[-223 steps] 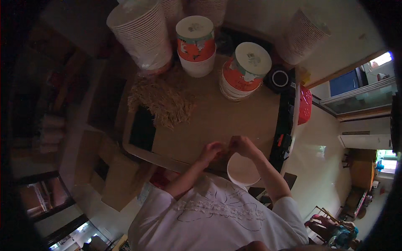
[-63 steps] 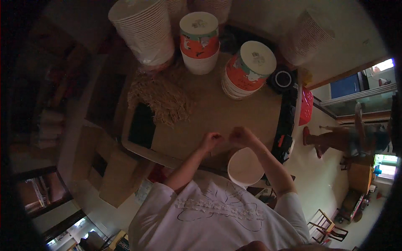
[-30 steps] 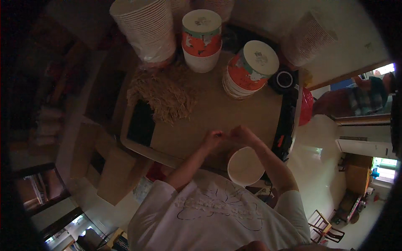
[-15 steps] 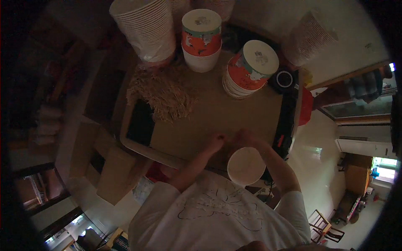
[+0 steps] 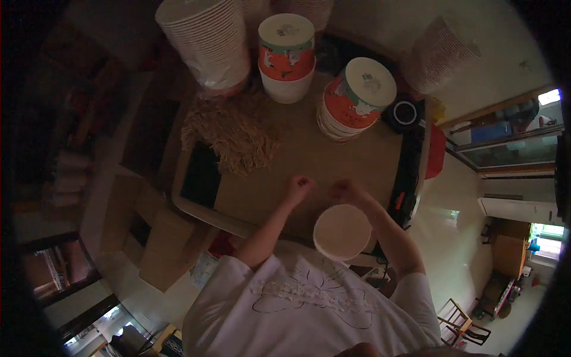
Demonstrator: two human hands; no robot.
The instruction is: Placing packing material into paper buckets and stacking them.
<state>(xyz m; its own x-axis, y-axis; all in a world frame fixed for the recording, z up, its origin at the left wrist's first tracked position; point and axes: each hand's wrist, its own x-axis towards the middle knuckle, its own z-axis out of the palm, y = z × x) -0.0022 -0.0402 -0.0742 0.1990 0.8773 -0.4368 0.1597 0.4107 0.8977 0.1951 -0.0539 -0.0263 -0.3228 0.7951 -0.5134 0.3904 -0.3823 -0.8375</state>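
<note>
My left hand (image 5: 301,190) is above the brown board on the table, its fingers curled together in a pinch. A short way to its right, my right hand (image 5: 348,191) is closed too, fingertips turned toward the left one. Anything between the fingers is too small and dim to make out. Just below my right hand, close against my shirt, a white paper tub (image 5: 342,232) stands with its round mouth facing up. A heap of tan, string-like strands (image 5: 232,134) lies to the far left of my hands.
Two stacks of upturned orange-and-green paper tubs, one in the middle (image 5: 286,56) and one on the right (image 5: 360,98), stand at the back. Behind the strands rises a tall wrapped stack of white tubs (image 5: 208,44). A black tape-like roll (image 5: 404,113) lies at the right edge. Cardboard boxes (image 5: 163,244) stand left of the table.
My hands have drawn apart, the left one moving left and slightly away from me. The white tub has shifted a little to the left.
</note>
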